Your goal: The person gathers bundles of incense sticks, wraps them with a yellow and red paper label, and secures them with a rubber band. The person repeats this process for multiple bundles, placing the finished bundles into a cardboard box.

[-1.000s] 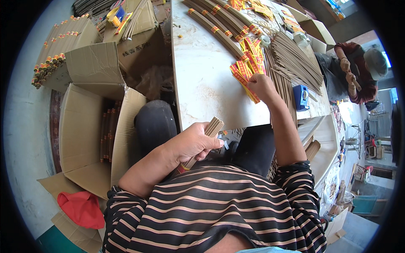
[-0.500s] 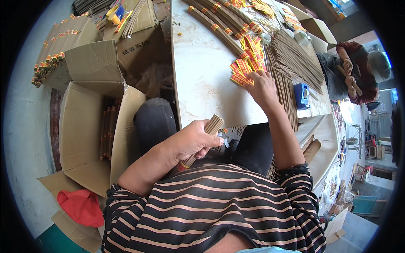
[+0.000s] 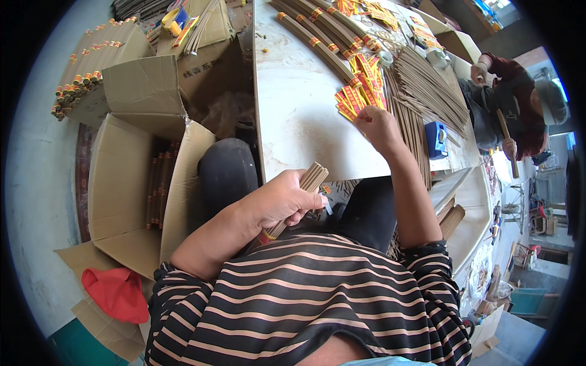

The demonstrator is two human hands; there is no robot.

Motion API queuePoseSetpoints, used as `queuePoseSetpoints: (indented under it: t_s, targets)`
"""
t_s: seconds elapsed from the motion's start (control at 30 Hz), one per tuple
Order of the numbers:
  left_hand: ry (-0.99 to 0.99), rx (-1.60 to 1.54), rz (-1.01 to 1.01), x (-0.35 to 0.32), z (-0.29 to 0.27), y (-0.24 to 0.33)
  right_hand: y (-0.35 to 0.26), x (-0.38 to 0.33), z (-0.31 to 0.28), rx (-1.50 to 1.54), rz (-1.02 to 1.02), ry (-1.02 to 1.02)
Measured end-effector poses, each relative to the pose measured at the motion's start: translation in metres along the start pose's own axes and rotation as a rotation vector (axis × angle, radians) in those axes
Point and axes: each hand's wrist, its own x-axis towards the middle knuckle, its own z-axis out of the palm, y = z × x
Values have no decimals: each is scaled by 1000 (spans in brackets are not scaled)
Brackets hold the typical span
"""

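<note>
Stick bundle, skinny matte brown rods, sat snug in the curled left hand; right hand was pinched up by flat red-yellow strip labels, couldn't tell if gripping one.

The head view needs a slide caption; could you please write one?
Left hand gripping brown sticks, right hand at red-and-yellow labels on a white table.

Workshop: worktable, cartons, stick bundles
</note>
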Motion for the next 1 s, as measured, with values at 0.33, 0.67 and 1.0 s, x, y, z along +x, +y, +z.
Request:
queuePoseSetpoints:
  t_s: [0.33,0.67,1.0]
  targets:
    - [86,129,53,-18,25,-3,-56,-115,-36,868,52,-249]
    - [123,225,100,-30,55,-9,-78,-174,-23,917,8,-198]
    - [193,340,96,-32,77,-11,-78,-182,-23,823,48,-106]
